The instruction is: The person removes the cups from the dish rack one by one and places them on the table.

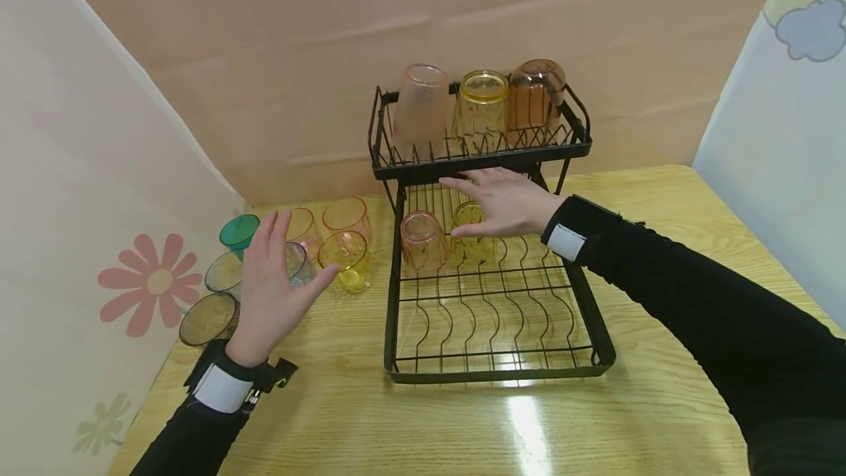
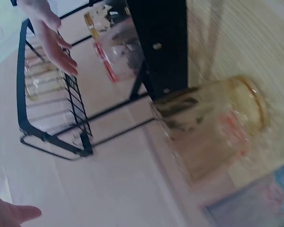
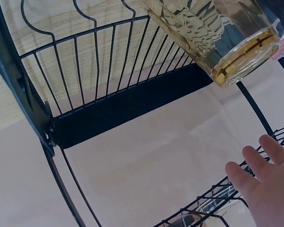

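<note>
My right hand (image 1: 505,204), fingers spread, hovers just above an upside-down yellow glass (image 1: 477,252) on the lower tier of a black dish rack (image 1: 499,372). Nothing shows in its grasp; the right wrist view has its fingers (image 3: 255,172) extended near the upper tier. Beside the yellow glass stands an inverted pink glass (image 1: 423,247). Over the glasses on the table, my left hand (image 1: 271,300) is raised with thumb and fingers apart and holds nothing. A yellow glass (image 1: 355,274) stands upright right of its thumb, with a bluish glass (image 1: 299,267) partly behind the hand.
The upper tier holds an inverted pale pink glass (image 1: 421,112), yellow glass (image 1: 482,112) and amber glass (image 1: 532,105). More upright glasses line the table's left side: a green glass (image 1: 239,232), a smoky glass (image 1: 210,320), a pink glass (image 1: 350,217). Fabric walls (image 1: 277,94) enclose the table.
</note>
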The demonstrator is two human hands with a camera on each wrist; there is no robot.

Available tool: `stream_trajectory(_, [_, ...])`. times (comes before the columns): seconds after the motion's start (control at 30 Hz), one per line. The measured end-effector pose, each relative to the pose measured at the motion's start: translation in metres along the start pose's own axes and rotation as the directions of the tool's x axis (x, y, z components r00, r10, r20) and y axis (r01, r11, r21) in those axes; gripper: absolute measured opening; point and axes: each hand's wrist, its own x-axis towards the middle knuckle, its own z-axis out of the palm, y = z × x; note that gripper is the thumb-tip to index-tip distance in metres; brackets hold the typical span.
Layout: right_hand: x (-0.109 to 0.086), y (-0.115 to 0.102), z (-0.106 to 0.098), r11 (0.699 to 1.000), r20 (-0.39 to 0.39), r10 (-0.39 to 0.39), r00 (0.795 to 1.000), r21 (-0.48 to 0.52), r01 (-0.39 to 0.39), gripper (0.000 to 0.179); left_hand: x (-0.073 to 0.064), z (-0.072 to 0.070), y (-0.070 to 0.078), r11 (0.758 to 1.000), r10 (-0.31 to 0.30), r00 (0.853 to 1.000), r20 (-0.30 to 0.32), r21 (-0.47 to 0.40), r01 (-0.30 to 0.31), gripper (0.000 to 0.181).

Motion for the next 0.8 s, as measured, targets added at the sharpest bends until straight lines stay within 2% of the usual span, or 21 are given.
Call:
stream_trajectory(0.2, [0.006, 0.000, 0.006, 0.999, 0.008, -0.007, 1.000, 0.036, 0.007, 0.088, 0.007, 0.012, 0.019, 0.998, 0.010, 0.999, 0.045, 0.063, -0.013, 0.097])
stream_trajectory(0.53, [0.015, 0.002, 0.031, 1.000, 0.030, 0.004, 1.000, 0.022, -0.005, 0.096, 0.015, 0.036, 0.053, 0.997, 0.056, 0.990, 0.128, -0.061, -0.049, 0.096])
stream_trajectory(0.8, [0.015, 0.000, 0.043, 0.998, 0.094, 0.054, 0.994, 0.024, -0.056, 0.098, 0.014, 0.054, 0.069, 0.988, 0.020, 0.971, 0.238, -0.154, 0.017, 0.093])
